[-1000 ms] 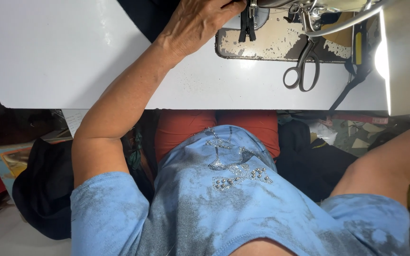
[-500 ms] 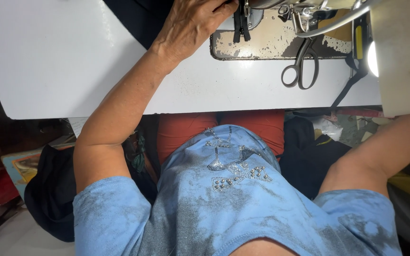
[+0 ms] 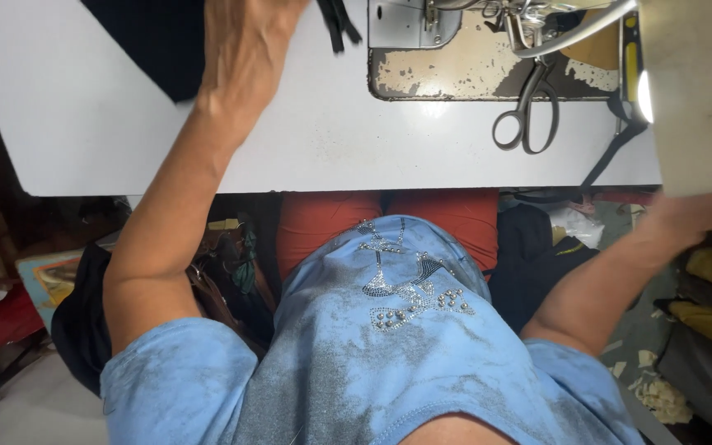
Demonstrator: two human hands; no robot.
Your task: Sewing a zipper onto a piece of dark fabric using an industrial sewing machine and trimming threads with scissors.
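On the white sewing table (image 3: 306,156), your left hand (image 3: 245,49) lies flat, palm down, its fingers running out of the top of the frame, so I cannot tell whether they are spread or curled. It rests at the edge of the dark fabric (image 3: 154,41), which lies on the table's far left part, touching or just under the hand; the exact contact is cut off by the frame.

Your right hand (image 3: 686,222) is down at the table's right edge, blurred and partly hidden behind the bright machine body (image 3: 698,91). Whether it is open or closed cannot be read.

Just right of the left hand lies a black strip, perhaps a zipper (image 3: 338,25), apart from the fabric. The machine's worn metal bed (image 3: 463,70) is bare of cloth. Scissors (image 3: 529,115) rest on the bed's near edge, untouched.

Judgement on progress: nothing is under the needle area as far as shown, so stitching looks not yet begun. Fabric is at hand only; positioning it on the bed, and bringing in the strip, appear to remain.
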